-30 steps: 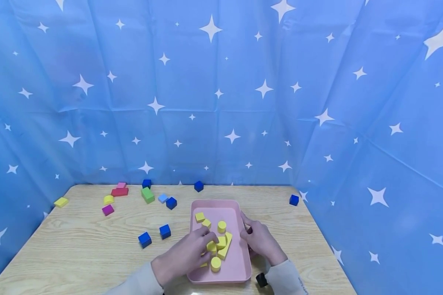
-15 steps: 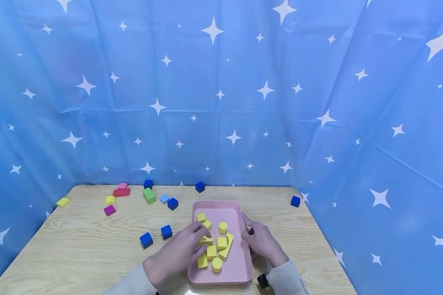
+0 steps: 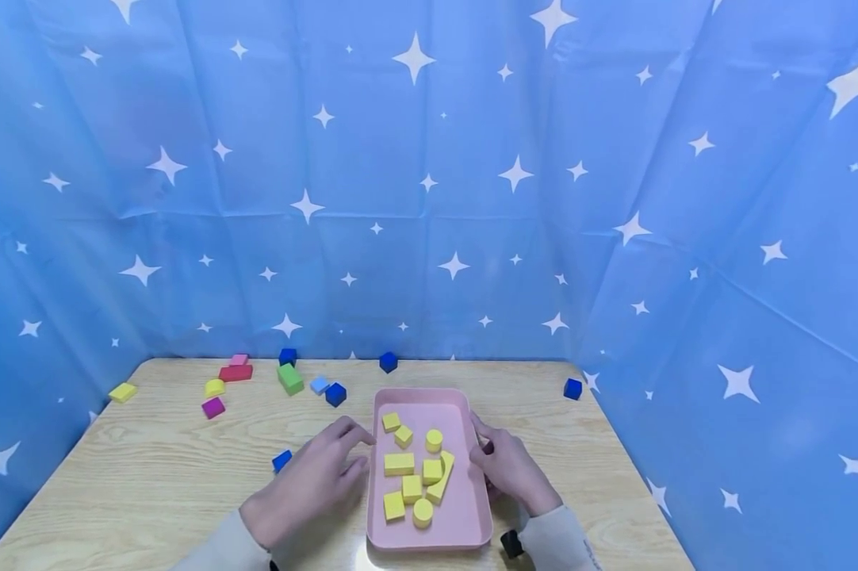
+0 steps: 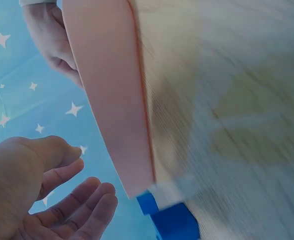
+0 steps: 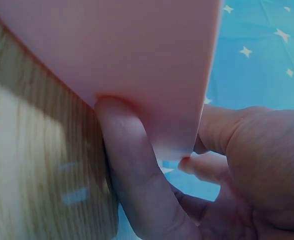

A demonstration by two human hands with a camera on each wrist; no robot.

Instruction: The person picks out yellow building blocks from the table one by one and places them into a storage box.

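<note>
The pink tray [image 3: 457, 523] stands on the table and holds several yellow blocks: cubes, a long block [image 3: 399, 464], cylinders [image 3: 423, 512] and a piece with a curved cutout [image 3: 439, 478]. My left hand [image 3: 322, 468] hovers just outside the tray's left wall, fingers loosely bent and holding nothing. In the left wrist view, a gap separates its fingertips [image 4: 107, 200] from the tray wall. With my right hand [image 3: 511, 468] I grip the tray's right side. One finger [image 5: 119, 130] presses low on the outer wall in the right wrist view, while the thumb lies at the rim.
Beyond the left hand lies a partly covered blue cube [image 3: 282, 461]. Farther back are a green block [image 3: 290, 379], a red block [image 3: 236, 373], a purple block [image 3: 213, 408] and more blue cubes [image 3: 336, 394]. A lone blue cube [image 3: 572, 388] sits far right. A starry curtain [image 3: 429, 198] encloses the table [image 3: 186, 492].
My left hand has moved left, out of the tray, baring the yellow blocks beneath it and covering a blue cube on the table. The right hand stays at the tray's side.
</note>
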